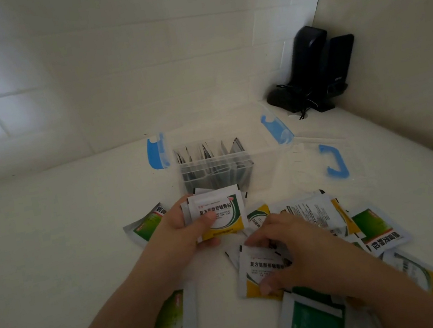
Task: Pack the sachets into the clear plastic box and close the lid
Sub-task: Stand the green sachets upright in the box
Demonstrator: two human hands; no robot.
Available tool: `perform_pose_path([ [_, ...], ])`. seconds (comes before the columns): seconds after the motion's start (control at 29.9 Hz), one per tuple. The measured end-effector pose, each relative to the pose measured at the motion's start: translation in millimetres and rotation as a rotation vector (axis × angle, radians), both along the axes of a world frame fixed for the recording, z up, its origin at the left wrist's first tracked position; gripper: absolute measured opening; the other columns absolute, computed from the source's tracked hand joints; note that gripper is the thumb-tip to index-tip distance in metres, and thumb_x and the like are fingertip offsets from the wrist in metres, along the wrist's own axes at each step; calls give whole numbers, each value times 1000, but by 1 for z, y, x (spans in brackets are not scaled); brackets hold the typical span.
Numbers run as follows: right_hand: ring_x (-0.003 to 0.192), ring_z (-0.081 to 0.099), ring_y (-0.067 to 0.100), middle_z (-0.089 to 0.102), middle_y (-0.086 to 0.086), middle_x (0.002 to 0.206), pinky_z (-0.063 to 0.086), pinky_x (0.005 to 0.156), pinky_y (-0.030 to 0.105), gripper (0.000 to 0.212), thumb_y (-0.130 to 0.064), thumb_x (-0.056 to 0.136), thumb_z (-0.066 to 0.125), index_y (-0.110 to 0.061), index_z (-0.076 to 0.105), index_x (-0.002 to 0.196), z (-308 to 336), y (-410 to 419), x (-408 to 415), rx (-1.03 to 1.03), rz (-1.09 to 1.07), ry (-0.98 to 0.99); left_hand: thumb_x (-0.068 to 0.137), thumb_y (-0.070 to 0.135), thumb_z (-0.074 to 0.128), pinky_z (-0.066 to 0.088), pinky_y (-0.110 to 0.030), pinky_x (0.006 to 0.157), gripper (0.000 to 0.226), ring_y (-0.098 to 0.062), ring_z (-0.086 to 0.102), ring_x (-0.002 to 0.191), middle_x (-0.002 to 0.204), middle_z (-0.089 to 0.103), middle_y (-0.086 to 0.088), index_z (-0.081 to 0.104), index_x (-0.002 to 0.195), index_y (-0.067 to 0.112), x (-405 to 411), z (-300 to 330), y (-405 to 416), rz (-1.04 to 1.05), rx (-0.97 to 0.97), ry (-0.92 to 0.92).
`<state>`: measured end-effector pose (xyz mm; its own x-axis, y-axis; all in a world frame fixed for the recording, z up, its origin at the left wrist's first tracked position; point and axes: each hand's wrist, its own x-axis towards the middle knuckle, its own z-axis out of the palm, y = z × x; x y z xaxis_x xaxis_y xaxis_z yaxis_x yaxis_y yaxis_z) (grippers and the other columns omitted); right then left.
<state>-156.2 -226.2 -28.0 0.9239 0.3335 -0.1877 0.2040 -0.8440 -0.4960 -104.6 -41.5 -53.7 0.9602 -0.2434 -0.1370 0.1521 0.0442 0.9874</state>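
The clear plastic box (268,166) stands open on the white counter, with blue latches and several sachets upright in its left half. Its lid (322,162) lies flat to the right, blue handle on top. My left hand (183,227) grips a small stack of white-and-yellow sachets (218,215) just in front of the box. My right hand (291,249) pinches another white-and-yellow sachet (254,270) that lies on the counter. Several green and yellow sachets (377,228) are scattered around both hands.
A black device with a cable (312,71) stands in the far right corner where the tiled wall meets the side wall. A green sachet (173,321) lies under my left forearm, and a larger green packet (312,320) sits at the bottom edge.
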Motion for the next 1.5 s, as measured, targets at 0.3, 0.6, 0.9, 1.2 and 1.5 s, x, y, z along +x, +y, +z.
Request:
perform_pose_path([
  [0.3, 79, 57, 1, 63, -8, 80, 48, 67, 8, 34, -9, 78, 67, -42, 60, 79, -1, 2, 2, 478, -172, -123, 83, 14, 60, 56, -37, 83, 22, -17, 68, 93, 100, 72, -2, 58, 103, 23, -2, -1, 3, -45, 105, -90],
  [0.6, 79, 53, -16, 54, -25, 76, 39, 66, -2, 11, -26, 79, 58, -36, 53, 77, -17, 13, 8, 460, -314, -637, 77, 45, 59, 55, -30, 81, 33, -13, 69, 90, 96, 74, 2, 58, 105, 28, -11, 0, -6, -261, 116, -110],
  [0.9, 105, 49, -6, 47, -30, 114, 43, 86, 7, 72, -54, 62, 67, -53, 27, 122, -11, 14, 8, 634, -330, -377, 75, 20, 58, 58, -32, 77, 37, -19, 68, 94, 102, 72, -6, 54, 111, 17, -7, 7, 0, -173, -51, -130],
  [1.2, 100, 51, -19, 44, -35, 112, 45, 80, 3, 70, -16, 87, 58, -58, 13, 121, -13, 31, -2, 668, -182, -204, 76, 33, 66, 52, -22, 83, 36, -6, 64, 101, 105, 71, 10, 53, 110, 36, -15, 5, -6, -234, -6, -95],
  [1.5, 103, 48, -18, 46, -26, 111, 46, 76, 4, 43, -11, 85, 59, -41, 35, 105, 6, 17, -4, 715, -278, -287, 87, 25, 54, 54, -23, 81, 28, 1, 62, 95, 103, 66, 15, 47, 107, 43, -17, 32, -9, -206, 356, -362],
])
